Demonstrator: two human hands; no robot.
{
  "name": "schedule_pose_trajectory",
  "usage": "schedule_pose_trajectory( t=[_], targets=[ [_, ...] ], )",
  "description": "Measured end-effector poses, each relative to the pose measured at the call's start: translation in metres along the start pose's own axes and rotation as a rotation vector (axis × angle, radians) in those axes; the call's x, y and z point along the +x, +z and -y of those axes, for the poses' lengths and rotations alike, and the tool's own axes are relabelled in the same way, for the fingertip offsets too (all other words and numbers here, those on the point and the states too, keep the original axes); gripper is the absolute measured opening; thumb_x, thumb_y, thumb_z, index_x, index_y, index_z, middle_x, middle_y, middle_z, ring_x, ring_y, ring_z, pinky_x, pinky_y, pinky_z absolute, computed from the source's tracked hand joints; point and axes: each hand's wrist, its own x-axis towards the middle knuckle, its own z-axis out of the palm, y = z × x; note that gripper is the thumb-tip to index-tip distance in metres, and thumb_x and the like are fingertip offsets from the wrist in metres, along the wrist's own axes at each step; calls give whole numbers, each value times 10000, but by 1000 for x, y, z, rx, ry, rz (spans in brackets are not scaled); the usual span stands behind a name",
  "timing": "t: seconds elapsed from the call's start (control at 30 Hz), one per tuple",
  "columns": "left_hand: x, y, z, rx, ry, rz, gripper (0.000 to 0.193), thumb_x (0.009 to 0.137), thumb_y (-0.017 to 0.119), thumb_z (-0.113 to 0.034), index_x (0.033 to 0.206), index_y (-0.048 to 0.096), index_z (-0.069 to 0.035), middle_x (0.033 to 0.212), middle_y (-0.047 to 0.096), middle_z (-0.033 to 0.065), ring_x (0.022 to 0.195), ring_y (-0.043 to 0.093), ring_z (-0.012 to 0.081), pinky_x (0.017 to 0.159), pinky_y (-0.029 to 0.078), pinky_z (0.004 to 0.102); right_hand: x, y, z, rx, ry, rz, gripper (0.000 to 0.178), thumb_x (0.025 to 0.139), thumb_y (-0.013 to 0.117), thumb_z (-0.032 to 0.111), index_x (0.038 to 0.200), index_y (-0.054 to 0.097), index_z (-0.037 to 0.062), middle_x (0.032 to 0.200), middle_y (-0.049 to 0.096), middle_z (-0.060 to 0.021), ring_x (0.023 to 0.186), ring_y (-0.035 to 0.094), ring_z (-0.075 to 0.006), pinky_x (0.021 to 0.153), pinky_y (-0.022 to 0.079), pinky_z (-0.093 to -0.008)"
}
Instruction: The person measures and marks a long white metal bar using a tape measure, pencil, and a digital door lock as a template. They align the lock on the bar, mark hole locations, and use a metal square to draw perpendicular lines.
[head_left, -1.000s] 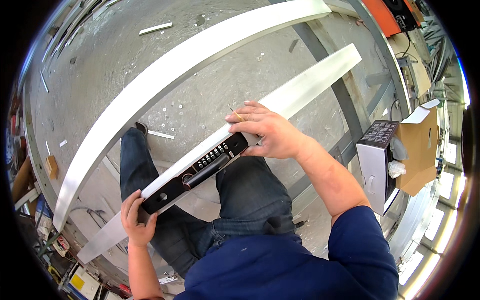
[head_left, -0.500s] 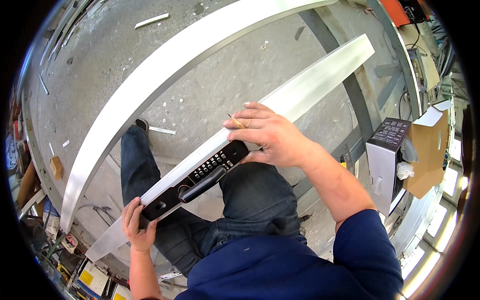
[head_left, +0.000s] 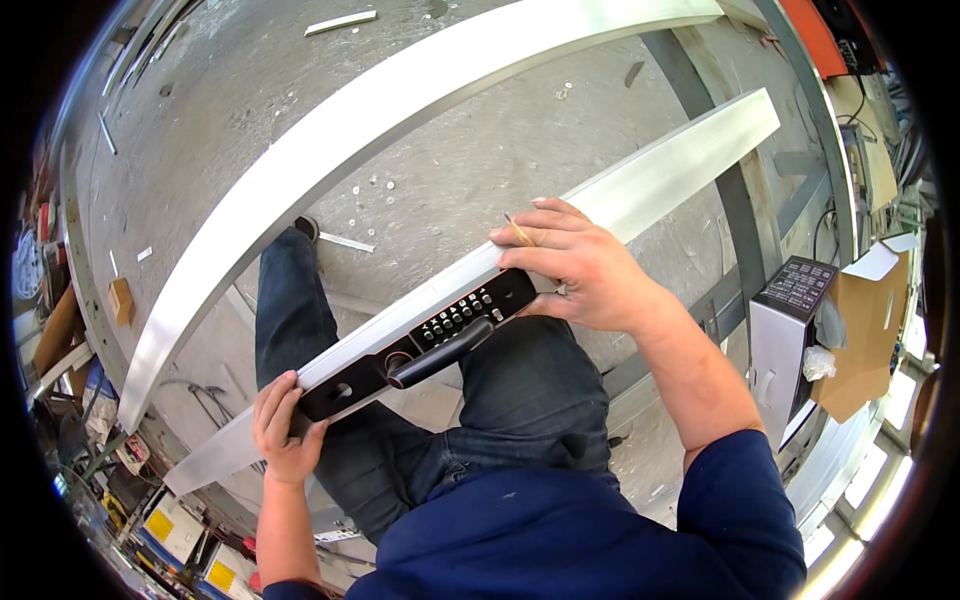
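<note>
A long black keypad door lock with a lever handle lies along the near edge of a pale metal bar that slants across my legs. My left hand is closed round the bar and the lock's lower left end, thumb on the near side. At the lock's upper right end, my right hand grips lock and bar together. A thin, pointed, pencil-like stick is tucked between its fingers. The right thumb is partly hidden under the lock.
Beyond the bar, a wide curved white metal piece arches over the concrete floor. Grey steel beams cross at the right. An open box stands there. Boxes with yellow labels sit at lower left, near a wooden block.
The view has shifted, so bar, lock and right hand appear farther right. Both hands keep the same hold on the lock and bar.
</note>
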Motion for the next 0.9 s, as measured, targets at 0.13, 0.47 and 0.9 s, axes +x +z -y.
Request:
schedule_pose_trajectory(
  t=[0.13,0.47,0.9],
  targets=[
    [2,0,-1,8,12,2,483,767,855,-254,1090,685,63,1247,701,231,1113,670,426,982,526,480,1,-2,1,-12,12,14,575,658,910,162,1186,684,132,1336,685,-34,1296,592,-282,1188,404,-496],
    [8,-5,1,-17,47,-33,528,655,889,-191,1102,705,22,1239,716,176,1119,686,389,962,538,473,10,-2,10,-82,38,22,607,586,923,136,1154,719,71,1315,703,-94,1271,622,-320,1178,403,-517],
    [-4,-2,2,-63,2,-79,525,644,897,-173,1111,697,-36,1302,698,95,1161,670,302,984,521,423,0,5,1,-78,74,23,547,613,815,7,1148,704,30,1311,711,-139,1301,611,-343,1233,305,-545]
  ],
)
